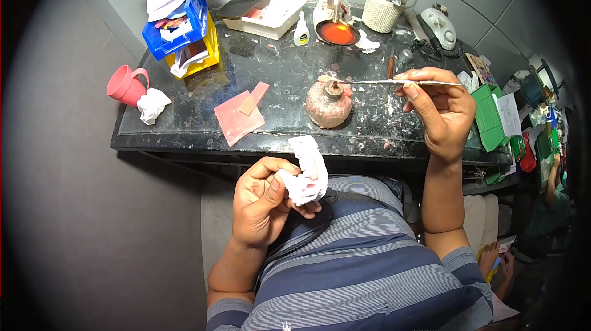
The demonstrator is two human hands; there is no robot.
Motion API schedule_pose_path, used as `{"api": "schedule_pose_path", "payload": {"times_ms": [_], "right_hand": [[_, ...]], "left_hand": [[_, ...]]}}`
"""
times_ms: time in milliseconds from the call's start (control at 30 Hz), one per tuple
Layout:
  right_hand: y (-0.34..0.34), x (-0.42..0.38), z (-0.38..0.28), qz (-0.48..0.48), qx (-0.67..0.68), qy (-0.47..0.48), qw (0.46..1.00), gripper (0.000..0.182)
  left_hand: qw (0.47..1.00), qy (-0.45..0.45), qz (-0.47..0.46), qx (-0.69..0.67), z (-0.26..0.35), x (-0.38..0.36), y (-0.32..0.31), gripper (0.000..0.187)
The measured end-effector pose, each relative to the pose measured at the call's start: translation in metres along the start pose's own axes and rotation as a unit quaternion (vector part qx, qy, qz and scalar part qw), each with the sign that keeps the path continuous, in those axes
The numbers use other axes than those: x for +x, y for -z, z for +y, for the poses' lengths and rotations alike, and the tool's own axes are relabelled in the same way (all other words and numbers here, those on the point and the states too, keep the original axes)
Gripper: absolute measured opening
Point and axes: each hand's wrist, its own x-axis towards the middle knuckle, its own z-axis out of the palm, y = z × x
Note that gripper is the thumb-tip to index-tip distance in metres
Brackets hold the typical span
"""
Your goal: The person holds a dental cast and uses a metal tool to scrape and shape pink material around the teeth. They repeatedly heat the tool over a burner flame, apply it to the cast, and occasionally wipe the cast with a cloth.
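Observation:
My left hand (265,201) is closed on a white plaster cast (308,174) with a small pink patch, held up in front of the table's front edge. Between the thumb and fingers of my right hand (444,106) is a thin metal wax spatula (375,82), lying nearly level. Its far end reaches the wick at the top of a round spirit burner (329,106), whose body is smeared with pink wax. Left of the burner lie a pink wax sheet (237,121) and a narrower wax strip (255,98) overlapping it.
A pink mug (126,86) and crumpled white tissue (152,106) stand at the left. Blue (178,29) and yellow (200,63) bins, a white tray (271,20), a glue bottle (301,32) and a brush holder (380,11) line the back. Green bins (489,118) flank the right.

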Motion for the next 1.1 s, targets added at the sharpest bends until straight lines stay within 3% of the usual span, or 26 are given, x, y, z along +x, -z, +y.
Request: {"api": "schedule_pose_path", "payload": {"times_ms": [267, 333, 633, 1100], "right_hand": [[-0.008, -0.01, -0.039, 0.006, 0.012, 0.017, 1.0, 0.016], [-0.014, -0.016, -0.053, 0.005, 0.09, 0.039, 0.995, 0.015], [-0.018, -0.021, -0.064, -0.106, 0.066, 0.147, 0.981, 0.014], [-0.019, -0.018, -0.061, -0.114, 0.048, 0.148, 0.981, 0.013]], "left_hand": [[1.0, 0.008, 0.0, 0.007, 0.0, -0.001, -0.003, 0.037], [1.0, -0.006, 0.011, 0.011, 0.0, -0.001, -0.005, 0.037], [1.0, -0.009, 0.001, 0.022, 0.001, -0.002, -0.004, 0.035], [1.0, 0.0, 0.003, 0.013, 0.001, -0.003, -0.006, 0.033]]}}
